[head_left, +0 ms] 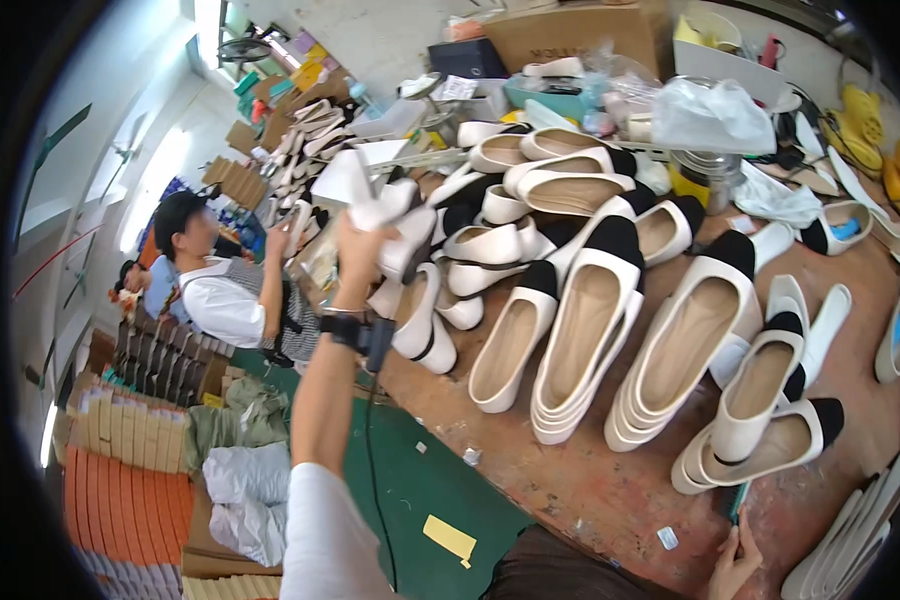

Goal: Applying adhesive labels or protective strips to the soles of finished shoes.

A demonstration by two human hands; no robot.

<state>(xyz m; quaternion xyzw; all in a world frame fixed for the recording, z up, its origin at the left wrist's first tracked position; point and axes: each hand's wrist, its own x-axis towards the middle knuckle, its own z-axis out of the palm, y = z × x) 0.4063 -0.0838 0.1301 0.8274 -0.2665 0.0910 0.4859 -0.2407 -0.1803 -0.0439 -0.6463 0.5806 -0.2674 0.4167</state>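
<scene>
My left hand (363, 252) is stretched out over the left side of the workbench. Its fingers are closed round white flat shoes (407, 243), smeared by motion, so their exact number is unclear. Low at the right, by the bench's front edge, my right hand (736, 562) pinches a thin teal-handled tool (738, 500); its tip is hidden beside the shoes. Just above it, a white flat with a black toe (760, 385) rests across another flat (770, 447). To the left stand two nested stacks of black-toed flats (578, 350) (685, 340) and a single flat (510, 350).
Many more flats (575, 190) are heaped at the back of the workbench (530, 455). Behind them are a tin can (703, 175), a plastic bag (715, 112) and a cardboard box (580, 40). Loose white soles (860, 530) lie at right. A co-worker (225, 290) works at left.
</scene>
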